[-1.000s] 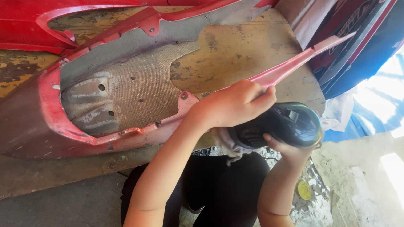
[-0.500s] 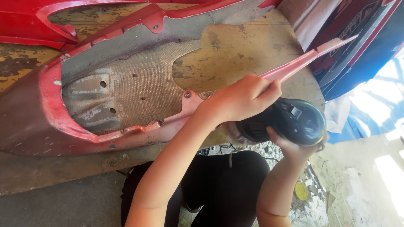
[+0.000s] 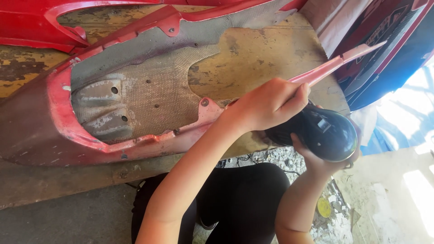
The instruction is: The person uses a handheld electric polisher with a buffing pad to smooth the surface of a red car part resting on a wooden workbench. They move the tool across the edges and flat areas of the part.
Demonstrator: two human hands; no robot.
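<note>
Sanding step judged in hand. Red fibreglass body panel point(image 3: 135, 104), mid-frame, is pinched at its thin edge by left hand point(image 3: 266, 106); rounded black power sander point(image 3: 323, 133) is cupped in right hand point(image 3: 316, 158). Steady bracing required next.

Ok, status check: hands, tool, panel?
Left hand gripping the red fairing panel's thin edge strip. Right hand cupping black power sander from below, at panel's lower edge. Nothing blocking.
</note>
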